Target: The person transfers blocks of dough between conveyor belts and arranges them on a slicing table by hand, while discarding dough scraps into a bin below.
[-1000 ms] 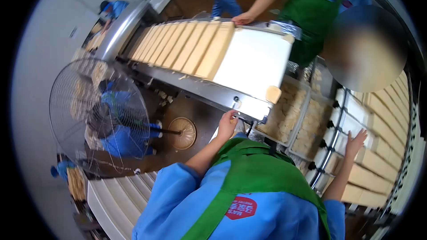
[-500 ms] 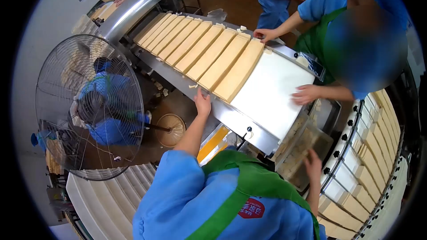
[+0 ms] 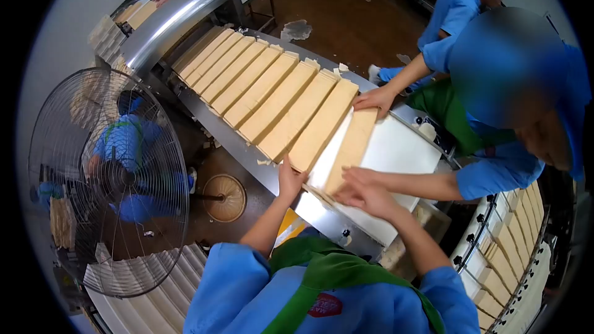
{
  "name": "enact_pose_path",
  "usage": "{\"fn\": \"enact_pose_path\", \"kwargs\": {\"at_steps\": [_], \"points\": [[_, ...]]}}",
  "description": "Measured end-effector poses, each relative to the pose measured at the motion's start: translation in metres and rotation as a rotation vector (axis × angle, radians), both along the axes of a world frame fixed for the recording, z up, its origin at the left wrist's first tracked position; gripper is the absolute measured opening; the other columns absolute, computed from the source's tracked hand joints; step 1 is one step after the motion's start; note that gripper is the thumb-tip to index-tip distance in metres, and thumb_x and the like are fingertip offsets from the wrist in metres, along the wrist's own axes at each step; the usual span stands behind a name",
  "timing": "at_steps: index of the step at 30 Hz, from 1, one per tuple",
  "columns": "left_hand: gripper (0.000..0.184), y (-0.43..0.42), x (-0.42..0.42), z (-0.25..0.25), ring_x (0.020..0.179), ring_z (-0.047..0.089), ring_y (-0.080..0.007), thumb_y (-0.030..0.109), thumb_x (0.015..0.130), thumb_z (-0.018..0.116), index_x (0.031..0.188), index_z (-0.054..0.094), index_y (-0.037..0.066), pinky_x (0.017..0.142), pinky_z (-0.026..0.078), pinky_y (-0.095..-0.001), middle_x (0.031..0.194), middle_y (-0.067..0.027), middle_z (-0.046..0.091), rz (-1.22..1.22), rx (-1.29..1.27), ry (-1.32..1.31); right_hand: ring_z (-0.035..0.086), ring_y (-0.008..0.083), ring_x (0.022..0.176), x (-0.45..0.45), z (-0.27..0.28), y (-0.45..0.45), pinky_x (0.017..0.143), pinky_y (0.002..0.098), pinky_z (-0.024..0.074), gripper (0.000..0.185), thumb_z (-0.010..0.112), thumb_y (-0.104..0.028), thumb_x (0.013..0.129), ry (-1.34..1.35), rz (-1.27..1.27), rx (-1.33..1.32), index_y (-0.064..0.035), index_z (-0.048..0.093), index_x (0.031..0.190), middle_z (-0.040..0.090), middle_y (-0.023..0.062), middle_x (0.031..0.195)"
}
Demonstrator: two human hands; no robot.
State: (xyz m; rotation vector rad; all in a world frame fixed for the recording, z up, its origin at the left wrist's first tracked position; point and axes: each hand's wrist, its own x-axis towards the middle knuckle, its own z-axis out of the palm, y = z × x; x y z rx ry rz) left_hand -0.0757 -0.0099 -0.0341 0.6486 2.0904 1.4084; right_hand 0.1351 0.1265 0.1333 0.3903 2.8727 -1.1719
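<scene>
Pale flat strips, seemingly dough (image 3: pixel 269 89), lie side by side across a white-surfaced metal conveyor. My left hand (image 3: pixel 289 180) touches the near end of the last strip in the row, thumb and fingers apart. One separate strip (image 3: pixel 356 142) lies at a slant on the white belt (image 3: pixel 405 148). At its near end is my right hand (image 3: pixel 366 198), fingers curled over the end and partly hidden by a co-worker's hand (image 3: pixel 362 179). The co-worker's other hand (image 3: pixel 376 99) is at the strip's far end.
A large wire fan (image 3: pixel 111 179) stands left, its round base (image 3: pixel 224 198) on the floor. A ridged white surface (image 3: pixel 148 278) is lower left. Another line with strips (image 3: pixel 510 235) runs at the right. A co-worker (image 3: pixel 507 86) leans over the conveyor; other people are farther off.
The end strip now lies apart from the row. My right hand has moved from beside the conveyor to that strip's near end, and the co-worker's lower hand has moved there too.
</scene>
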Motion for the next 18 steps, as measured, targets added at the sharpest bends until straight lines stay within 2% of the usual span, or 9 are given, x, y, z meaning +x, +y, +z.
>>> {"fn": "enact_pose_path", "kwargs": {"at_steps": [3,6,7,9,11,13,15,16,18], "points": [[0.084,0.0,0.001,0.005,0.077,0.062,-0.0298,0.005,0.069,0.073,0.138,0.026,-0.003,0.065,0.052,-0.0348,0.096,-0.0235,0.054,-0.006,-0.101,0.146,0.027,0.0372,0.135,-0.063,-0.041,0.069,0.11,0.0414,0.0274,0.07,0.069,-0.02,0.076,0.067,0.004,0.233,0.0022,0.038,0.134,0.033,0.0187,0.144],[0.095,-0.001,0.0,0.014,0.075,0.061,-0.0316,0.008,0.071,0.071,0.146,0.012,0.003,0.067,0.052,-0.0368,0.098,-0.0247,0.048,-0.078,-0.154,0.169,0.023,0.0403,0.136,-0.127,-0.078,0.143,0.11,0.0428,0.0274,0.074,0.066,-0.026,0.079,-0.085,-0.123,0.364,0.0007,0.032,0.139,0.031,0.0174,0.146],[0.086,0.0,0.001,0.017,0.075,0.059,-0.0275,0.007,0.071,0.072,0.139,0.021,-0.007,0.064,0.051,-0.0329,0.097,-0.0225,0.048,-0.054,-0.116,0.186,0.022,0.0394,0.137,-0.146,-0.094,0.168,0.11,0.0448,0.0275,0.072,0.064,-0.026,0.08,-0.108,-0.184,0.367,0.0002,0.032,0.138,0.031,0.0157,0.146],[0.092,0.0,-0.001,0.019,0.073,0.059,-0.0288,0.008,0.072,0.072,0.143,0.015,-0.004,0.064,0.052,-0.0339,0.099,-0.0238,0.047,-0.092,-0.187,0.153,0.021,0.0385,0.137,-0.177,-0.106,0.2,0.109,0.0469,0.0275,0.07,0.063,-0.026,0.081,-0.13,-0.244,0.371,-0.0003,0.033,0.138,0.032,0.0141,0.145],[0.093,0.0,0.0,0.019,0.074,0.06,-0.0299,0.009,0.072,0.072,0.143,0.013,-0.003,0.065,0.052,-0.0349,0.101,-0.0244,0.046,-0.113,-0.247,0.166,0.017,0.0363,0.139,-0.201,-0.108,0.216,0.108,0.0526,0.027,0.068,0.063,-0.026,0.081,-0.335,-0.363,0.388,-0.0014,0.033,0.138,0.032,0.0098,0.145],[0.098,0.005,-0.004,0.024,0.08,0.061,-0.0357,0.013,0.072,0.074,0.145,0.01,0.0,0.069,0.053,-0.0396,0.104,-0.0268,0.044,-0.148,-0.359,0.152,0.019,0.034,0.139,-0.212,-0.124,0.227,0.108,0.0505,0.0272,0.074,0.062,-0.03,0.077,-0.351,-0.412,0.374,-0.005,0.031,0.14,0.029,0.0093,0.149],[0.099,0.01,-0.007,0.031,0.086,0.059,-0.041,0.015,0.07,0.074,0.146,0.01,0.002,0.075,0.052,-0.0425,0.105,-0.029,0.044,-0.191,-0.45,0.188,0.023,0.0325,0.137,-0.213,-0.127,0.227,0.106,0.0511,0.03,0.077,0.064,-0.028,0.073,-0.321,-0.421,0.372,-0.0085,0.033,0.14,0.031,0.008,0.147],[0.099,0.014,-0.01,0.033,0.086,0.059,-0.041,0.015,0.07,0.074,0.146,0.01,0.002,0.075,0.052,-0.0425,0.105,-0.029,0.044,-0.191,-0.442,0.196,0.033,0.0314,0.13,-0.212,-0.127,0.224,0.102,0.05,0.0343,0.077,0.066,-0.027,0.069,-0.296,-0.43,0.391,-0.0099,0.036,0.138,0.037,0.0067,0.142],[0.1,0.014,-0.007,0.037,0.09,0.057,-0.0451,0.015,0.068,0.074,0.147,0.012,0.007,0.079,0.05,-0.0443,0.106,-0.0311,0.044,-0.207,-0.458,0.168,0.036,0.0307,0.127,-0.196,-0.113,0.22,0.1,0.0492,0.0357,0.075,0.066,-0.027,0.068,-0.358,-0.461,0.395,-0.0095,0.039,0.136,0.039,0.0065,0.14]]}}
